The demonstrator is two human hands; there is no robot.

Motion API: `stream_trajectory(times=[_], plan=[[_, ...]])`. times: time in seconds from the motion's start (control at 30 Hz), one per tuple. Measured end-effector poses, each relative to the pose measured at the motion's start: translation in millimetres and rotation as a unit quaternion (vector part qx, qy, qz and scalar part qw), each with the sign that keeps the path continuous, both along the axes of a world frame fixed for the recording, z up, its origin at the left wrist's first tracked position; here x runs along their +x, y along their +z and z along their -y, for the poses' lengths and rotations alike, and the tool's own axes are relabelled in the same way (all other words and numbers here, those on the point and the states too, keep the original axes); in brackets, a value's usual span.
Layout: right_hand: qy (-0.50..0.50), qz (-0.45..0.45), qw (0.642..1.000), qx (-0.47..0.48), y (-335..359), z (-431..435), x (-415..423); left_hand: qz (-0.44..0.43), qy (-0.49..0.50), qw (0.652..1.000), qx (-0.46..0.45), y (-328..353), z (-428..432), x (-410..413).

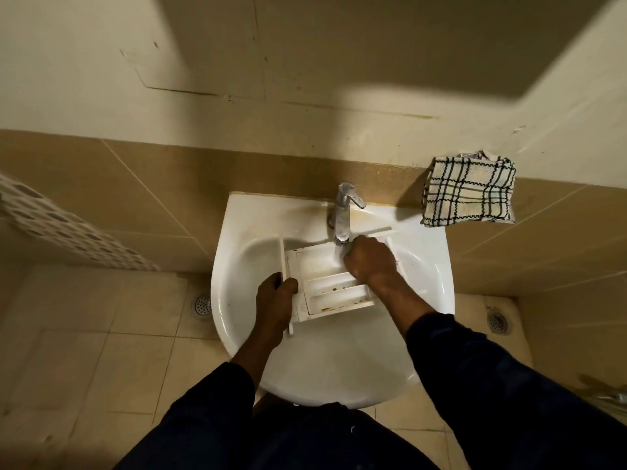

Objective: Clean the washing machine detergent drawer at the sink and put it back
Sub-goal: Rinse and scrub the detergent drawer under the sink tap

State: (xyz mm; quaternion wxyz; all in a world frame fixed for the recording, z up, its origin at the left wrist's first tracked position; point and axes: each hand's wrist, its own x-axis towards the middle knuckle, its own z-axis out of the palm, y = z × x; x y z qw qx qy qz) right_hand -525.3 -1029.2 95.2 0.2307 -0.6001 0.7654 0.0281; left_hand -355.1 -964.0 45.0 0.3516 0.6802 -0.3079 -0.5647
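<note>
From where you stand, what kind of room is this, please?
Probably a bathroom or washroom: a white sink with a metal tap, beige tiles on floor and wall, and a round floor drain beside the sink.
</note>
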Motion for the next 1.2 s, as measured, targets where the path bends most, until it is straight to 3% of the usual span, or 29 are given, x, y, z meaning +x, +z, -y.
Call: stream_trajectory(times=[0.27, 0.43, 0.53, 0.67, 0.9, 1.2], plan=[[0.156, 0.083, 0.984, -0.020, -15, -28, 51, 0.057, -0.061, 0.996, -0.043, 0, 9, -2], [0.223, 0.017, 0.974, -0.030, -28, -37, 2, 0.038, -0.031, 0.996, -0.075, 3, 1, 2], [0.196, -0.060, 0.977, -0.053, -31, -42, -36, 0.030, -0.001, 0.995, -0.093, 5, -3, 4], [0.112, -0.010, 0.975, -0.192, -18, -57, -34, 0.035, 0.009, 0.994, -0.107, 5, -8, 4], [0.186, -0.011, 0.977, -0.108, -31, -73, 23, 0.034, 0.009, 0.993, -0.110, 0, -8, 0], [0.100, 0.008, 0.975, -0.198, -29, -59, 28, 0.009, 0.005, 0.996, -0.088, -9, 0, 1]])
